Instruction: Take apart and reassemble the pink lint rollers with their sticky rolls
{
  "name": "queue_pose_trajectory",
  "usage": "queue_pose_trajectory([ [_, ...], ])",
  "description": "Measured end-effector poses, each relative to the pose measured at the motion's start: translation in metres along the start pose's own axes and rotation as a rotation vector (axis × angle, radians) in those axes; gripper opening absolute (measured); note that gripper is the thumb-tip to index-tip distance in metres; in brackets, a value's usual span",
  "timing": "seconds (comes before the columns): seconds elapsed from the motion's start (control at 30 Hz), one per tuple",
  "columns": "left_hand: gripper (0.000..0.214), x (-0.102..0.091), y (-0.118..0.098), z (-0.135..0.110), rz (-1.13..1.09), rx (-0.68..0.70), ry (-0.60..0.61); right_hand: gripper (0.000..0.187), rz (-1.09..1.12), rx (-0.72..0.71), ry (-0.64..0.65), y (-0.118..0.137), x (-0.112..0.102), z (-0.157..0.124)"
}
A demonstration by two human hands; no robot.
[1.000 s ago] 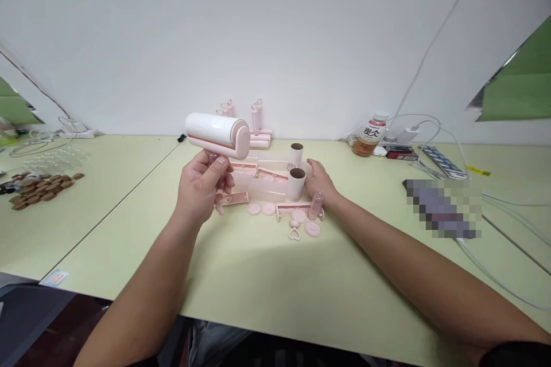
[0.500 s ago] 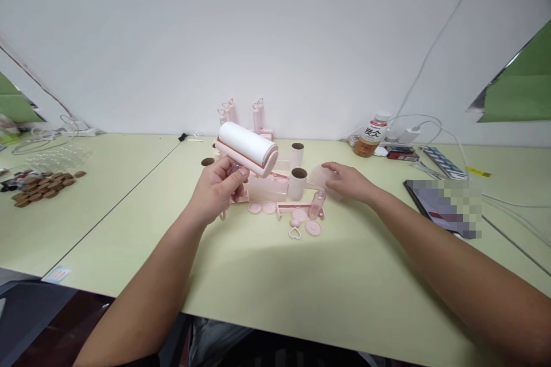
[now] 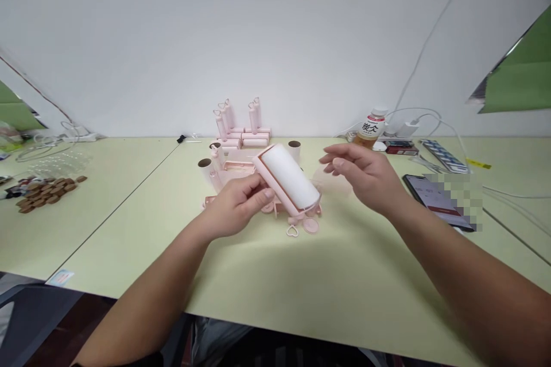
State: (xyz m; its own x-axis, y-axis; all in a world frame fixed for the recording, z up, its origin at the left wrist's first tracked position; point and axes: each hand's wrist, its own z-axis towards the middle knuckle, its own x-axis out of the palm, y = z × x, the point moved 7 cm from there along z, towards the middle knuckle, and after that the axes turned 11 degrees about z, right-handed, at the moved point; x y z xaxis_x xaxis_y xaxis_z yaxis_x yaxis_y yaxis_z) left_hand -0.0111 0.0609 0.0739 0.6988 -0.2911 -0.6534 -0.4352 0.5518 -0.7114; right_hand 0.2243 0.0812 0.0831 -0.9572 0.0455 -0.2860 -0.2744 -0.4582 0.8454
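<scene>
My left hand [image 3: 239, 203] grips a pink lint roller [image 3: 290, 180] with a white sheet roll in its frame, tilted down to the right above the table. To its right my right hand [image 3: 359, 175] hovers with fingers partly spread, holding nothing. A translucent pale cover [image 3: 331, 183] stands below and behind the right fingers. Under the roller lie a round pink disc [image 3: 310, 225] and a heart-shaped loop [image 3: 292, 231]. Other pink parts there are mostly hidden by the roller and my left hand.
Finished-looking pink rollers [image 3: 253, 136] stand by the wall. Cardboard-cored rolls [image 3: 294, 151] stand nearer. A drink bottle [image 3: 371, 126], a phone [image 3: 434, 200] and white cables are on the right. Brown pieces [image 3: 47, 192] are heaped at the left.
My left hand has brought the lint roller lower and to the right, turning it steeper. My right hand has come away from the translucent cover, rising slightly with its fingers apart.
</scene>
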Motion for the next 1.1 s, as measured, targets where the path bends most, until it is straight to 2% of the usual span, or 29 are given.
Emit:
queue_pose_trajectory([
  [0.1, 0.027, 0.012, -0.014, 0.0, 0.097, 0.069, 0.004, 0.05, 0.151, 0.001, 0.321, 0.041, 0.042, -0.023],
  [0.17, 0.027, 0.018, -0.019, -0.002, 0.147, 0.08, 0.002, 0.056, 0.091, 0.02, 0.37, 0.051, 0.055, -0.035],
  [0.4, 0.031, 0.024, -0.008, -0.001, 0.202, 0.009, -0.033, 0.049, 0.034, 0.03, 0.268, 0.041, 0.054, -0.038],
  [0.5, 0.043, 0.013, -0.007, 0.004, 0.136, 0.02, -0.132, 0.046, 0.012, -0.001, 0.228, 0.042, 0.051, -0.037],
  [0.57, 0.055, 0.0, -0.016, 0.009, 0.098, 0.097, -0.217, 0.045, -0.041, -0.063, 0.211, 0.047, 0.051, -0.038],
  [0.6, 0.052, -0.007, -0.023, 0.012, 0.095, 0.144, -0.233, 0.045, -0.066, -0.098, 0.205, 0.049, 0.051, -0.039],
  [0.7, 0.036, -0.02, -0.043, 0.024, 0.058, 0.244, -0.155, 0.046, -0.105, -0.18, 0.171, 0.056, 0.047, -0.04],
  [0.83, 0.041, -0.029, -0.058, 0.039, -0.054, 0.236, 0.018, 0.044, -0.158, -0.281, 0.105, 0.067, 0.038, -0.04],
  [1.1, 0.051, -0.016, -0.051, 0.051, -0.155, 0.21, 0.142, 0.042, -0.317, -0.452, 0.002, 0.068, 0.036, -0.045],
])
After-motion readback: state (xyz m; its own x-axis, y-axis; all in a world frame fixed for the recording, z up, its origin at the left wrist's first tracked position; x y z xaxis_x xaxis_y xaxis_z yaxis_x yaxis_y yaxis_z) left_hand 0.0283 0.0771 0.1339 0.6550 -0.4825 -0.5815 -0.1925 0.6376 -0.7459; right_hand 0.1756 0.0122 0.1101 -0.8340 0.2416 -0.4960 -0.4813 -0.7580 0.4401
